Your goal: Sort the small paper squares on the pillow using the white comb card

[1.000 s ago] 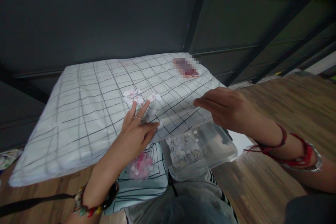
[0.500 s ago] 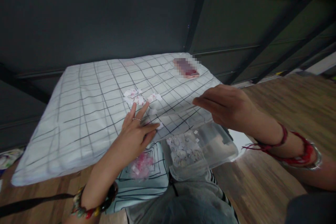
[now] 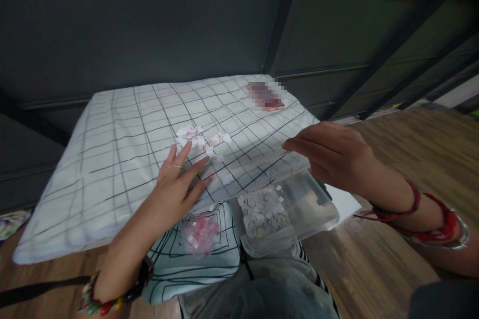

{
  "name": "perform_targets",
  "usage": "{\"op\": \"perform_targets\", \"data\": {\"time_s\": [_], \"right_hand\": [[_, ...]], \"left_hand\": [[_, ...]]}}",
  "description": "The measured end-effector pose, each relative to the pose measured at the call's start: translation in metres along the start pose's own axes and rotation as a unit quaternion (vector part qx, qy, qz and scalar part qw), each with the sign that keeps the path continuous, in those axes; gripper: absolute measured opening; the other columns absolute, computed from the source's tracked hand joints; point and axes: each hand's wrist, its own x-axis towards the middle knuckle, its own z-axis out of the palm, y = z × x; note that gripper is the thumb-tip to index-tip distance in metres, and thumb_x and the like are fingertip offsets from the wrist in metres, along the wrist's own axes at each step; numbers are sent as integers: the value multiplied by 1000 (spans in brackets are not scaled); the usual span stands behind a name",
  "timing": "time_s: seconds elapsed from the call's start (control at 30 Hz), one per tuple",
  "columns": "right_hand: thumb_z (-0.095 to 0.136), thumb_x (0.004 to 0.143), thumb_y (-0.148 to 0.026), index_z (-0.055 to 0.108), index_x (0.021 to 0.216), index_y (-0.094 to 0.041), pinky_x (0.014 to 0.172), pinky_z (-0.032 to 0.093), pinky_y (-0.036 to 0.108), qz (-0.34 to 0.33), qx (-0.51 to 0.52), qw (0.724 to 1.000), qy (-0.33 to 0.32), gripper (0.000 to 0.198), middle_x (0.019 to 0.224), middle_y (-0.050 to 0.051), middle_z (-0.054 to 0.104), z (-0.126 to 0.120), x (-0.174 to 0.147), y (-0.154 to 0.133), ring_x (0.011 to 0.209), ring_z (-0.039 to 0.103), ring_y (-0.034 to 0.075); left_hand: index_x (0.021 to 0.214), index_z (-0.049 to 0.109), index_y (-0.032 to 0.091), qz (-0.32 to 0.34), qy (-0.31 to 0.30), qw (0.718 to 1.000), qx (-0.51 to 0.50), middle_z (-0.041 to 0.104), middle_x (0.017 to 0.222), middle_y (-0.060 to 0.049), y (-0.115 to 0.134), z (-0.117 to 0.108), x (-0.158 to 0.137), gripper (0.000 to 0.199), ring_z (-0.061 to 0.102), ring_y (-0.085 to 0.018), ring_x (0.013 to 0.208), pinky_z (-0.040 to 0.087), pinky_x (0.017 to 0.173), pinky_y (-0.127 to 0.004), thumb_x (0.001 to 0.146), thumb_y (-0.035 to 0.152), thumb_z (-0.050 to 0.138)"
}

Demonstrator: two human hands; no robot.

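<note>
My left hand (image 3: 175, 179) is spread low over the white checked cloth (image 3: 123, 129), its fingers pointing at a loose cluster of small white paper pieces with pink marks (image 3: 198, 139). Nothing shows in its grasp. On the right, the fingers of my right hand (image 3: 333, 159) are pinched at the edge of a faint clear plastic sheet (image 3: 258, 167) that stretches across the front of the cloth. Beneath it, a clear plastic box (image 3: 312, 204) holds many small whitish paper pieces (image 3: 264, 214). Beside the box, a pink-and-clear bundle (image 3: 200, 234) rests on a pale blue patterned surface (image 3: 194, 274).
A flat reddish object (image 3: 265, 97), partly pixelated, lies at the cloth's back right. Dark panels (image 3: 149, 25) with metal bars stand behind. A white sheet (image 3: 344, 204) sticks out beside the box. Wooden floor (image 3: 422, 154) extends to the right.
My left hand has drawn back to the left, away from the paper pieces, its fingers still spread. The right hand has shifted slightly right, still pinched. The box has stayed in place.
</note>
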Motion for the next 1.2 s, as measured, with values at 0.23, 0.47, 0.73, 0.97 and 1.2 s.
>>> {"op": "perform_targets", "data": {"time_s": [0.23,0.47,0.73,0.97,1.2], "right_hand": [[34,87,-5,58,94,-16,66,44,28,-35,93,995,-11,27,76,4,62,14,2,9,72,54,13],[29,84,-2,54,98,-20,76,45,30,-24,172,985,-3,34,82,1,62,26,-2,30,80,57,12],[30,87,-5,54,97,-17,80,43,32,-46,199,978,-30,29,83,3,62,15,-14,37,84,54,11],[28,93,-23,56,104,-22,80,43,32,-17,175,983,-53,30,93,-2,59,-9,-33,30,92,54,8],[31,95,-23,58,98,-18,71,48,30,-31,118,992,-37,27,83,0,63,-13,-8,-2,82,58,9]], "left_hand": [[138,36,14,-41,-58,997,-7,11,154,-17,-10,6,-2,60,2,-36,139,19,109,-53,87,46,42],[144,19,16,-20,-61,998,-7,7,154,-19,1,14,5,72,-2,-36,139,16,108,-56,86,51,43],[146,3,24,10,-69,997,-27,3,154,-17,1,17,5,82,-3,-36,139,17,106,-59,84,50,50],[145,4,20,29,-94,995,-36,1,154,-20,10,17,10,82,-8,-36,138,13,107,-59,84,44,53],[145,4,22,7,-94,994,-50,0,154,-18,2,15,9,78,-8,-35,139,13,107,-60,86,44,49]]}}
